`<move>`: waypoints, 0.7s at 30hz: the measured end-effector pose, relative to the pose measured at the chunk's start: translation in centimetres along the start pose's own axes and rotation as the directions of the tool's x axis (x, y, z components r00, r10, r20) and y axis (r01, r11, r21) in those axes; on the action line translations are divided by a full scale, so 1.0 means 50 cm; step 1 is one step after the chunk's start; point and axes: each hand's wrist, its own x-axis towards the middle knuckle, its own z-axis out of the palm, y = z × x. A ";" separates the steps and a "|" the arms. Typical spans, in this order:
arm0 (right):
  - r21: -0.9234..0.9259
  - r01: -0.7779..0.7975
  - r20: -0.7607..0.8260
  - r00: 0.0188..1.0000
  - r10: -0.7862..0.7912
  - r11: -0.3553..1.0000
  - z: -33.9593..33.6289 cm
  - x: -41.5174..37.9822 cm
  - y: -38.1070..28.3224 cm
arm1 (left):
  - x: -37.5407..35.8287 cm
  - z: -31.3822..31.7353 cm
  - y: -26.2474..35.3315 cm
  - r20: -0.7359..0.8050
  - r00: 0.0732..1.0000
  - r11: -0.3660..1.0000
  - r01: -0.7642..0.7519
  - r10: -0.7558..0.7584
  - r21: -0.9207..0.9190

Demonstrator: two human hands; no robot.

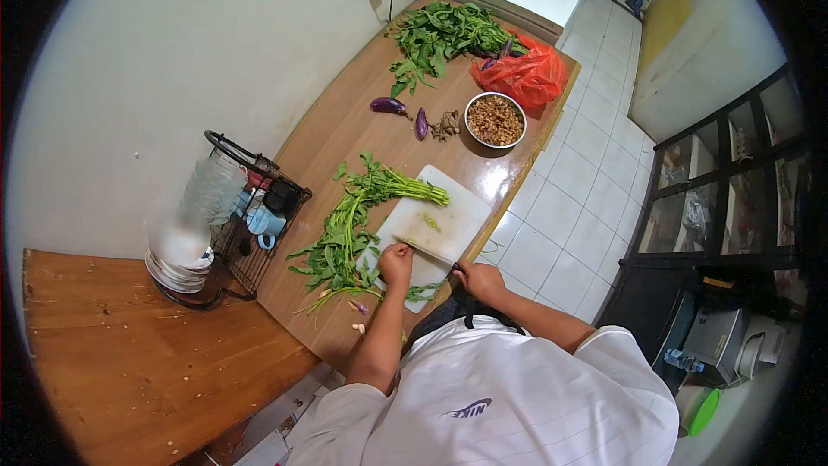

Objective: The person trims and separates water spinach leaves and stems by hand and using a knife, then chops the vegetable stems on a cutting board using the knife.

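My right hand [481, 281] is wrapped round the dark handle of a knife [433, 255], its thin blade pointing left across a white cutting board [470, 194]. Close to the blade's far end is my left hand [398, 264], its fingers curled together; what they pinch, if anything, is hidden. Small chopped green pieces [431, 222] lie on the board. A bunch of leafy greens [371, 190] has its stems over the board's upper left and its leaves trailing down the table. Some loose leaves [423, 292] stick out beneath my hands on the board's lower part.
Farther up the table [345, 121] are a bowl of brown chopped bits [495, 120], two eggplants [421, 124], a red plastic bag [526, 73] and more greens [444, 34]. A dish rack [259, 242] with cups and plates stands left. Tiled floor [561, 207] lies right.
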 end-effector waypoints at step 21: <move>-0.005 -0.008 0.046 0.999 0.008 1.000 -0.015 0.014 -0.021 | -0.007 -0.005 -0.001 -0.039 0.996 0.996 -0.083 0.081 -0.046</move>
